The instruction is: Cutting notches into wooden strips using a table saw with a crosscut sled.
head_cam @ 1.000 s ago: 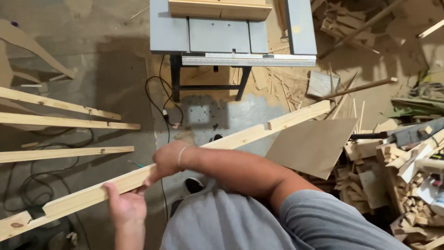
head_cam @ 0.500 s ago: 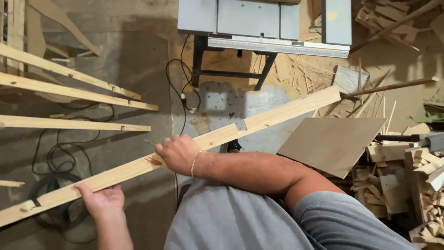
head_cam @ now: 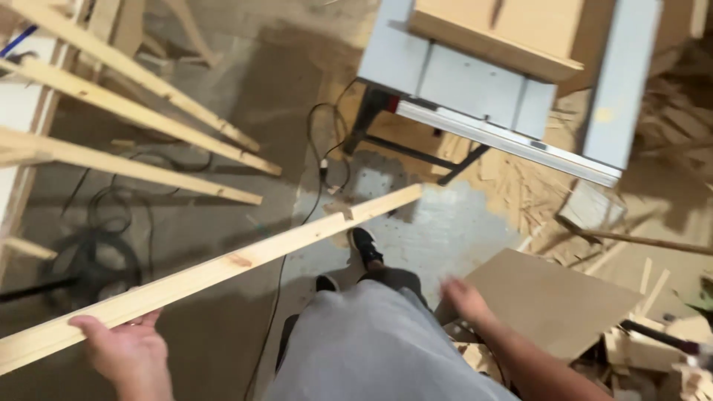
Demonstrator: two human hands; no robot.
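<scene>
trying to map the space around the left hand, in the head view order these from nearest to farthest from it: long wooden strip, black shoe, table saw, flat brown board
1. Long wooden strip: the left hand grips it, lower left.
2. Black shoe: centre, just past the strip.
3. Flat brown board: on the floor at right, beyond the right hand.
4. Table saw: top right, farthest.
</scene>
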